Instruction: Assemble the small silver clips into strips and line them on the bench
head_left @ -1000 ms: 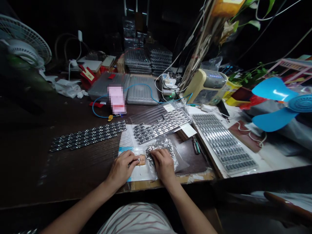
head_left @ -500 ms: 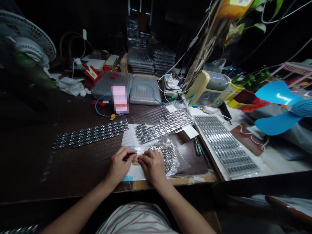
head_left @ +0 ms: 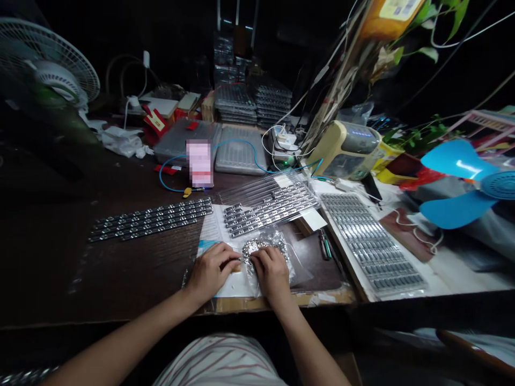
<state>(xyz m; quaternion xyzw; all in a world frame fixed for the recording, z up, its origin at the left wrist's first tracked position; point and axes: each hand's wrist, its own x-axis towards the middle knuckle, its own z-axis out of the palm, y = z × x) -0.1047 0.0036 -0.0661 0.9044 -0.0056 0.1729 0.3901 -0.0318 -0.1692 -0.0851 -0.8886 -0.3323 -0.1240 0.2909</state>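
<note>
My left hand (head_left: 214,271) is closed at the front of the table, thumb and fingers pinched at a small tan block (head_left: 237,267). A white sheet (head_left: 233,288) lies under the block. My right hand (head_left: 274,272) is a short way to the right, its fingertips pressed together at the near left part of a clear plastic bag of small shiny metal parts (head_left: 284,247). What lies between those fingertips is too small to make out. Just behind the hands lies a clear tray partly filled with dark strip-shaped pieces bearing metal parts (head_left: 273,209).
More dark strips (head_left: 151,219) lie in rows at left. A filled clear tray (head_left: 372,241) is on the right-hand surface. Green-handled tools (head_left: 325,244) lie beside its edge. A blue-bladed fan (head_left: 462,185) stands far right, a cream machine (head_left: 346,150) behind. A phone (head_left: 200,163) stands at the back.
Both hands were together at the tan block. My right hand has moved right to the bag of metal parts. My left hand and the block have shifted slightly right.
</note>
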